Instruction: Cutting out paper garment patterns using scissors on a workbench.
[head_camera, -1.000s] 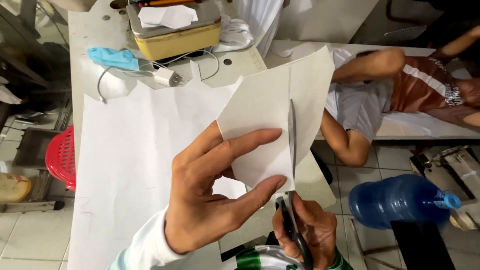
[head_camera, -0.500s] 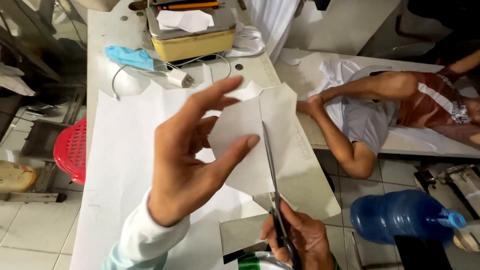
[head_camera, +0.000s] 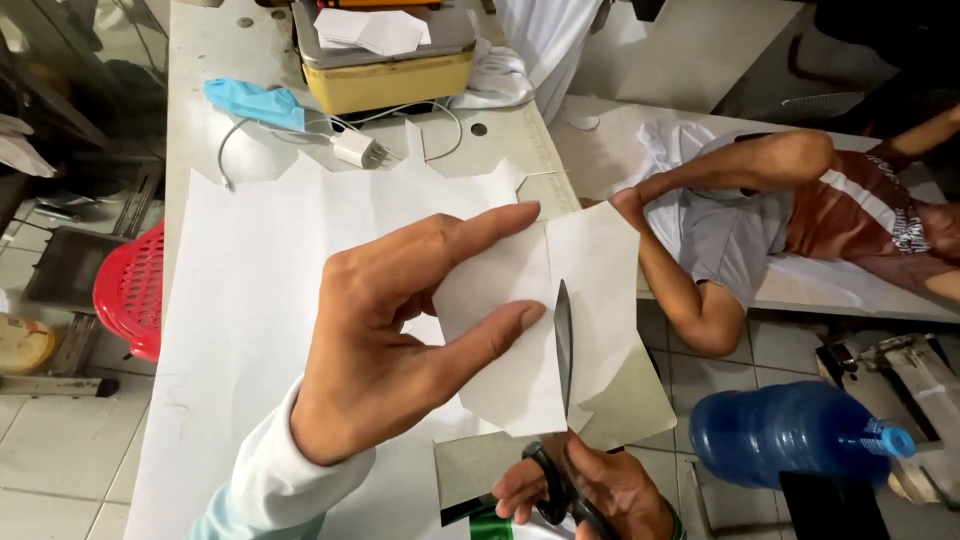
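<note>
Paper piece (head_camera: 505, 330), white & folded, is hanging in the air over the big white sheet (head_camera: 250, 300) on the grey worktable (head_camera: 200, 60), right at the table edge. Since a sec ago it's swinging flatter & lower in view, and the scissors (head_camera: 563, 350) are sitting upright w/ the blade running up the fold, so the cut looks to be moving along. Left hand (head_camera: 390, 360) is pinching the piece btw thumb & forefinger, other fingers spread. Right hand (head_camera: 590, 490) is curling thru the scissor handles, gripping them. Blue water jug (head_camera: 790, 435) is lying on the floor; a person is lying on a mat beyond.
</note>
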